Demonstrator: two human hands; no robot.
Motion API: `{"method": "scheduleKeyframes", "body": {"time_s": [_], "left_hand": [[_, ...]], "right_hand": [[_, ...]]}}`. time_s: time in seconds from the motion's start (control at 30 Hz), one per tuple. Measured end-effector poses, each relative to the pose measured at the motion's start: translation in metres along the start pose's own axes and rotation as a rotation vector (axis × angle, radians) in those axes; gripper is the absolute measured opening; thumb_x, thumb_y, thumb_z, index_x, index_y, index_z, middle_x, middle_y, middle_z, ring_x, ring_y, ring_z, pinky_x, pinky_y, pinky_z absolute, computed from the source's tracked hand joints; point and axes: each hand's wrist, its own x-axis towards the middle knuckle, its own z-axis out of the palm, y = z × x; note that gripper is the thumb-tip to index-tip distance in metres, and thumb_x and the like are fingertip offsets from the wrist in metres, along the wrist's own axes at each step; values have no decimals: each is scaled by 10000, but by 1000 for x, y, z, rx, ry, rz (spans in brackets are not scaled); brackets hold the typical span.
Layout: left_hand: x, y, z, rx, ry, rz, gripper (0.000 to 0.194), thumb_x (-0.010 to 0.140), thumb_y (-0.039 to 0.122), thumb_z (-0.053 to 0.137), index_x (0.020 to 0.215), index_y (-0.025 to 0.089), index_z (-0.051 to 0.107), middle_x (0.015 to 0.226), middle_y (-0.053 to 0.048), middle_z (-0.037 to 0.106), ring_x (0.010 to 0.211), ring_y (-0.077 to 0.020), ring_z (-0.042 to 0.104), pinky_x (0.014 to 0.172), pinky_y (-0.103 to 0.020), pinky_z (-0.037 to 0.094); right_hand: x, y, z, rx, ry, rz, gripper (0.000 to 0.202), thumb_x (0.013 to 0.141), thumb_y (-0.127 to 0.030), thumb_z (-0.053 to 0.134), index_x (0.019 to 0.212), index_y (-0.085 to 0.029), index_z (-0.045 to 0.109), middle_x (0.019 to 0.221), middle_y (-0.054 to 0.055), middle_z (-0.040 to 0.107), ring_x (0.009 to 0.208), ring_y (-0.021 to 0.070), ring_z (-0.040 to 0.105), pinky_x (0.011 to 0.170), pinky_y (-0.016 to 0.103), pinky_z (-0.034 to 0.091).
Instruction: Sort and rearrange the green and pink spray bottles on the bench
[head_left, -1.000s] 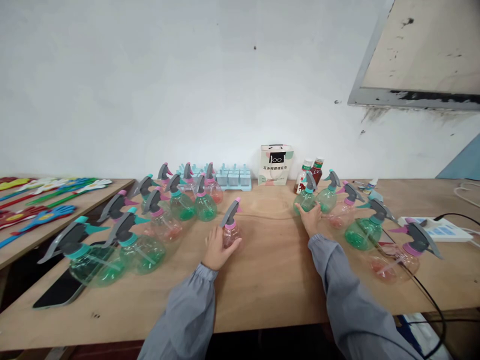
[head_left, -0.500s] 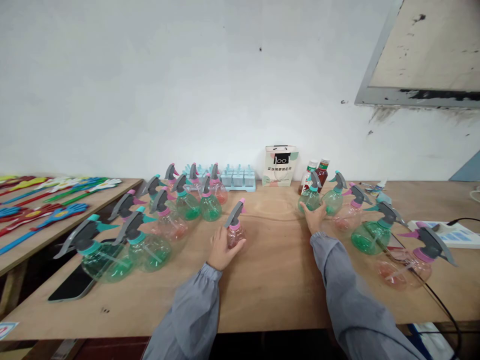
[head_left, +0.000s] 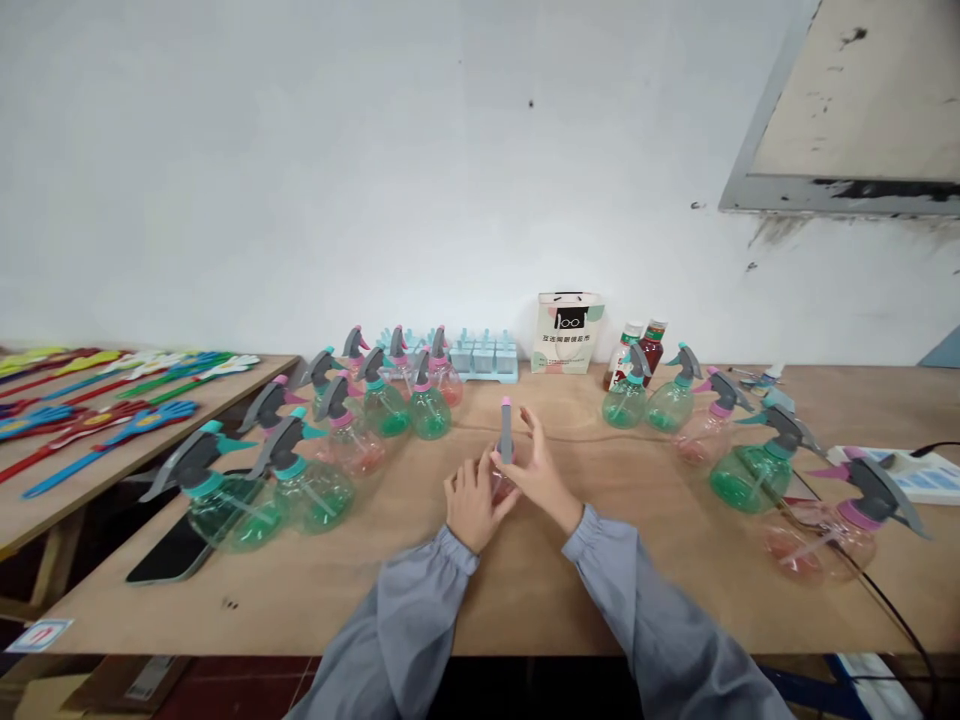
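A spray bottle with a pink collar and grey trigger head (head_left: 506, 432) stands upright near the middle of the wooden table, its body largely hidden by my hands. My left hand (head_left: 474, 502) wraps round the lower left of the bottle. On its right side, my right hand (head_left: 541, 468) touches the collar with bent fingers, thumb and index finger apart. Several spray bottles stand at the left, among them a green one (head_left: 311, 495) and a pink one (head_left: 356, 445). More stand at the right, including a green one (head_left: 624, 400) and a pink one (head_left: 821, 540).
A phone (head_left: 171, 550) lies at the left edge. Along the wall are blue moulds (head_left: 484, 358), a paper bag (head_left: 568, 335) and two sauce bottles (head_left: 652, 345). A black cable (head_left: 889, 600) crosses the right side. Colourful flower-shaped items (head_left: 124, 430) lie on the left table.
My right hand has left the green bottle at the right and come to the pink-collared bottle in the middle. That bottle has moved slightly right and turned, its trigger head now seen end-on.
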Motion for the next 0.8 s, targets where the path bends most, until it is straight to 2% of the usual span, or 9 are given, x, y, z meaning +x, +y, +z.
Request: {"method": "scheduleKeyframes", "body": {"time_s": [0.1, 0.2, 0.3, 0.37, 0.43, 0.57, 0.63, 0.7, 0.8], "left_hand": [[-5, 4, -1, 7, -59, 70, 744, 804, 631, 633, 1384, 175, 541, 1053, -179, 634, 1004, -362, 614, 942, -533, 430], [-2, -7, -4, -99, -99, 114, 764, 796, 656, 628, 1413, 224, 497, 1143, -179, 633, 1053, -374, 607, 976, -545, 426], [22, -33, -12, -249, 107, 40, 676, 872, 538, 548, 1437, 197, 402, 1282, -175, 583, 1168, -348, 583, 1036, -542, 418], [50, -54, -19, -279, 311, -77, 639, 889, 490, 535, 1403, 136, 396, 1317, -203, 539, 1264, -342, 530, 1098, -533, 391], [80, -76, -25, -284, 412, -171, 705, 867, 465, 577, 1419, 90, 349, 1385, -234, 474, 1369, -353, 445, 1153, -521, 351], [128, -109, -24, -316, 329, -255, 949, 763, 419, 720, 1472, 41, 217, 1515, -300, 342, 1481, -392, 313, 1207, -523, 289], [139, -118, -18, -319, 250, -286, 995, 709, 382, 770, 1471, 49, 222, 1521, -313, 356, 1475, -399, 343, 1194, -525, 318], [143, -120, -11, -305, 186, -306, 949, 705, 359, 765, 1459, 69, 267, 1495, -303, 413, 1439, -395, 410, 1160, -531, 366], [132, -115, 0, -238, 153, -308, 868, 731, 394, 735, 1432, 69, 337, 1423, -294, 490, 1382, -408, 471, 1114, -558, 401]], "right_hand": [[10, -8, 11, 75, -54, 17, 728, 801, -487, 713, 1428, -236, 440, 1432, 141, 553, 1369, 271, 495, 1163, 465, 394], [15, -7, 5, 130, -67, 22, 566, 818, -447, 678, 1329, -243, 544, 1341, 107, 637, 1295, 251, 568, 1133, 445, 430], [19, -5, -9, 172, -39, 76, 466, 795, -401, 666, 1236, -257, 632, 1300, 79, 678, 1231, 258, 618, 1108, 461, 449], [22, -5, -19, 193, -46, 143, 384, 779, -385, 651, 1141, -263, 694, 1193, 60, 729, 1163, 270, 652, 1057, 472, 483], [26, -7, -27, 236, -74, 207, 329, 759, -385, 643, 1052, -259, 727, 1080, 52, 761, 1119, 278, 671, 1007, 464, 507], [37, -18, -40, 453, -176, 324, 331, 701, -401, 623, 972, -242, 727, 1017, 66, 779, 1050, 274, 710, 904, 403, 538], [42, -26, -45, 537, -271, 386, 357, 653, -365, 608, 962, -228, 724, 1008, 79, 784, 1007, 273, 726, 761, 344, 550], [46, -31, -49, 566, -345, 437, 390, 612, -321, 591, 964, -218, 722, 1000, 83, 786, 963, 268, 735, 611, 279, 506], [52, -35, -51, 583, -354, 475, 405, 586, -287, 579, 958, -211, 720, 970, 75, 785, 878, 246, 740, 505, 225, 426]]}}
